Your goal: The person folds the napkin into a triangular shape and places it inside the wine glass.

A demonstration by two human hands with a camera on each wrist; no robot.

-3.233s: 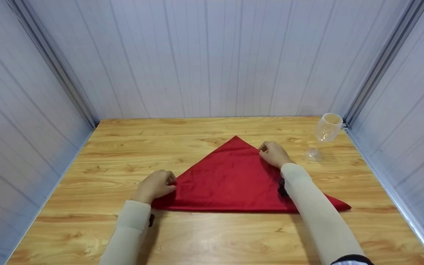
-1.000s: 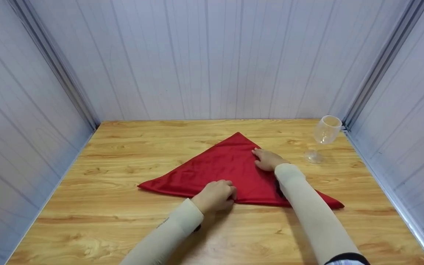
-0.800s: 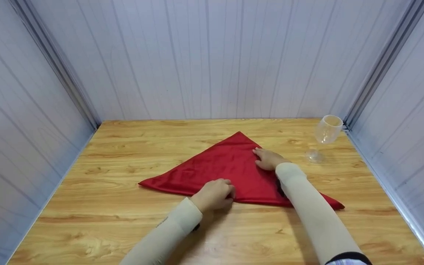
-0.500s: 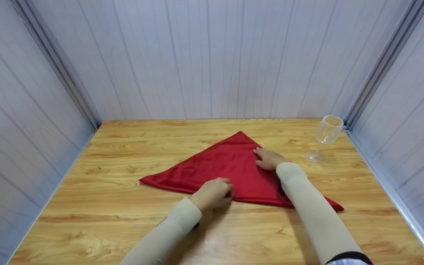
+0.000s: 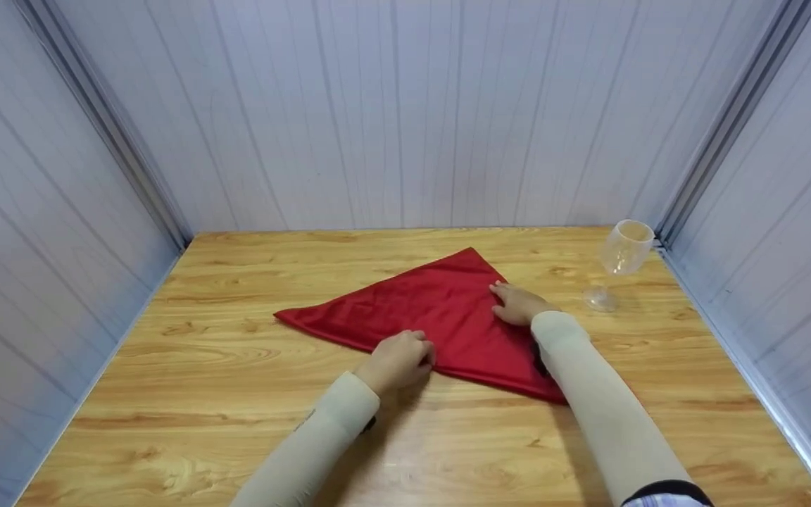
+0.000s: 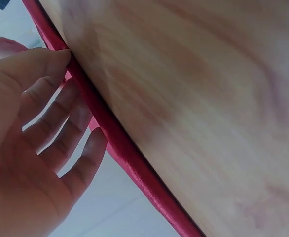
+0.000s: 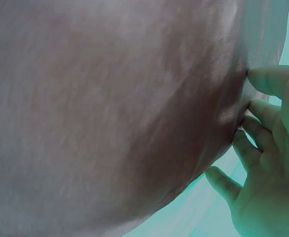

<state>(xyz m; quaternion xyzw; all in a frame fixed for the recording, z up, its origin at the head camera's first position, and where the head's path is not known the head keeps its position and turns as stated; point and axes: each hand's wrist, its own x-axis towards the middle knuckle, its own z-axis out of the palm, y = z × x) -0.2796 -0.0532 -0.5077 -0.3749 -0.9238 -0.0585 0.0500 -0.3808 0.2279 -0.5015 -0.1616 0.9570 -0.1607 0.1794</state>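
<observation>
A red satin cloth napkin (image 5: 441,303), folded into a triangle, lies on the wooden table with one corner toward the back wall. At the middle of its near folded edge, my left hand (image 5: 398,360) pinches the fold; in the left wrist view the thumb sits on the red edge (image 6: 129,163) with the fingers across from it. My right hand (image 5: 519,306) rests on the right slanting side, fingers spread and fairly straight, fingertips on the fabric (image 7: 110,108) in the right wrist view. My right forearm covers the napkin's right corner.
A clear stemmed wine glass (image 5: 625,250) stands upright at the back right, beyond my right hand. Pale panelled walls (image 5: 391,113) close off the back and both sides of the wooden table (image 5: 187,394).
My left hand went from the left corner to the near edge's middle, then slid slightly left and away from me. The napkin turned clockwise, its left corner moving back. My right hand flattened on it.
</observation>
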